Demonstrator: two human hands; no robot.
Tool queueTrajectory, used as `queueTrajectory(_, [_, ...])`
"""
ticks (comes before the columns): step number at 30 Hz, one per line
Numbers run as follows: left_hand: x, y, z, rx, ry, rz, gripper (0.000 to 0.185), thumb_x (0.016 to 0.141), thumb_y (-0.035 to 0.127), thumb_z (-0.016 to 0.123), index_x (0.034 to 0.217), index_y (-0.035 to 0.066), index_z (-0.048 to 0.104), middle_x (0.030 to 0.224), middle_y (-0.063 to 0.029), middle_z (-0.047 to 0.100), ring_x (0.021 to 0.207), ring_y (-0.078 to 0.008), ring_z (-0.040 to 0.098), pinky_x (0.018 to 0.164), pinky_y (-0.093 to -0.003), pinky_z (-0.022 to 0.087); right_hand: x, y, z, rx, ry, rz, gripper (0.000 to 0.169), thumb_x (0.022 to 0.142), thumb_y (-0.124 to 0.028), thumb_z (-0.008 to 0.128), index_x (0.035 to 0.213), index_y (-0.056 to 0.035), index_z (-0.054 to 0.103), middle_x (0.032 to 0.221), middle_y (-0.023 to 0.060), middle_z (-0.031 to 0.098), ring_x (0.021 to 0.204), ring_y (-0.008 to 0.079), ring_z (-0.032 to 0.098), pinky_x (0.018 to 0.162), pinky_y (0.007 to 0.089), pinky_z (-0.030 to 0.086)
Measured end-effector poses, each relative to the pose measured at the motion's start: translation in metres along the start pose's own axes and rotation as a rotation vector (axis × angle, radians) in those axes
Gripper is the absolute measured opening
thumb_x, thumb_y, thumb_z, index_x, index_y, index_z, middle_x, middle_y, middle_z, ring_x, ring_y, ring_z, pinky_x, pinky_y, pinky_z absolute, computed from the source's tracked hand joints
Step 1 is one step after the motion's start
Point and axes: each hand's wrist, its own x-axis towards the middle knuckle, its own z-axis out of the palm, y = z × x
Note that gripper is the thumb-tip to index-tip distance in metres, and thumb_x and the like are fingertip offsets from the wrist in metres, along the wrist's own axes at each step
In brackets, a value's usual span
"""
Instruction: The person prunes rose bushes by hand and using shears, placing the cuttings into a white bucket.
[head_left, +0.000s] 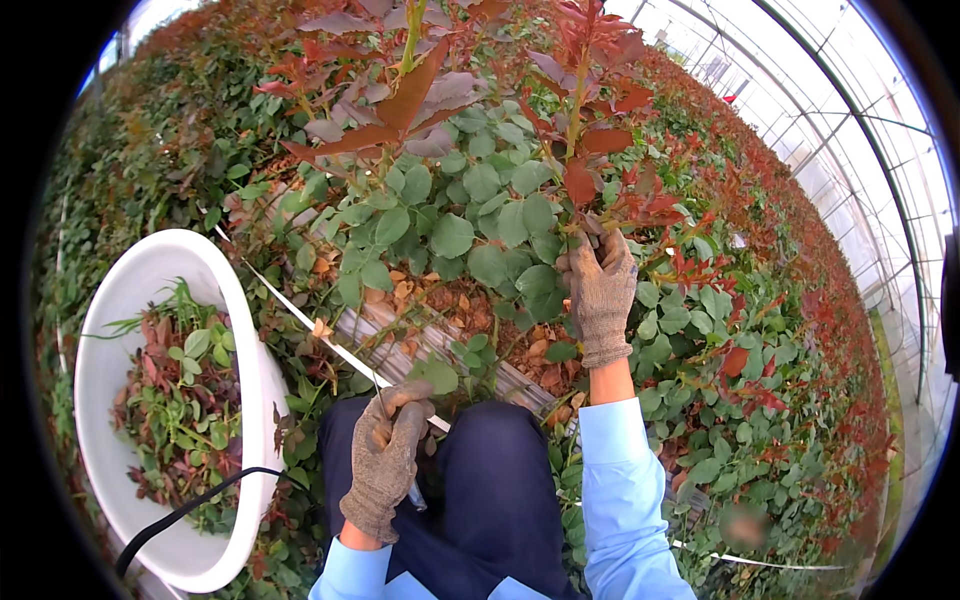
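My right hand (604, 289), in a worn brown knit glove, has its fingers closed around a thin reddish shoot low on a rose bush (577, 112). Green leaves (480, 225) lie just left of these fingers, and red leaves (652, 202) lie to the right. Above my lap, my left hand (390, 450), gloved alike, is closed on a small cutting tool; a thin metal tip (380, 397) shows above the fingers and a bluish end (416, 496) below. The fingers hide the middle of the tool, so its exact kind cannot be told.
A white plastic tub (259, 405) with cut leaves and shoots (180, 420) stands at the left, a black strap (202, 499) across it. A white band (322, 330) runs slantwise past grey boards (427, 345). Rose bushes surround me; greenhouse framing (862, 112) rises at upper right.
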Motion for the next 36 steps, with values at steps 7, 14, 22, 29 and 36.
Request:
queueTrajectory(7, [0.002,0.001,0.006,0.015,-0.014,-0.016,0.03,0.102,0.014,0.058,0.127,-0.004,0.061,0.098,-0.0042,0.061,0.075,-0.0079,0.055,0.064,-0.0263,0.051,-0.006,-0.013,0.008,0.127,0.059,0.051,0.012,0.099,-0.012,0.061,0.103,-0.0014,0.059,0.071,0.0029,0.06,0.06,0.0095,0.058,0.052,0.0257,0.042])
queueTrajectory(14, [0.027,0.004,0.021,0.108,-0.102,0.168,0.028,0.101,0.01,0.059,0.125,-0.003,0.064,0.091,-0.0006,0.06,0.075,-0.0068,0.052,0.067,-0.023,0.045,-0.007,-0.01,0.008,0.523,0.2,0.434,0.027,0.102,-0.021,0.059,0.122,-0.0057,0.049,0.08,0.0052,0.062,0.056,0.0114,0.053,0.048,0.0242,0.041])
queueTrajectory(22, [0.103,0.07,0.076,0.155,-0.068,0.263,0.025,0.099,0.01,0.06,0.12,0.0,0.068,0.078,0.0012,0.059,0.063,-0.0063,0.05,0.057,-0.024,0.041,-0.065,-0.037,0.013,0.396,0.309,0.335,0.027,0.102,-0.023,0.059,0.115,-0.0006,0.056,0.082,0.0076,0.067,0.061,0.0091,0.057,0.058,0.025,0.047])
queueTrajectory(29, [0.176,0.106,0.114,0.261,-0.231,0.272,0.032,0.098,0.014,0.062,0.127,0.003,0.065,0.099,-0.001,0.07,0.074,-0.0081,0.056,0.068,-0.0235,0.047,-0.122,-0.04,0.021,0.505,0.207,0.493,0.027,0.099,-0.021,0.062,0.114,0.0013,0.057,0.088,0.0088,0.067,0.07,0.0135,0.063,0.069,0.0286,0.053])
queueTrajectory(36, [0.217,0.108,0.114,0.328,-0.413,0.201,0.038,0.092,0.017,0.067,0.126,0.001,0.063,0.107,-0.0028,0.068,0.091,-0.0124,0.065,0.08,-0.028,0.052,-0.152,-0.026,0.012,0.357,0.138,0.338,0.016,0.092,-0.007,0.063,0.105,0.0026,0.06,0.093,0.0141,0.062,0.08,0.0226,0.062,0.072,0.0375,0.05])
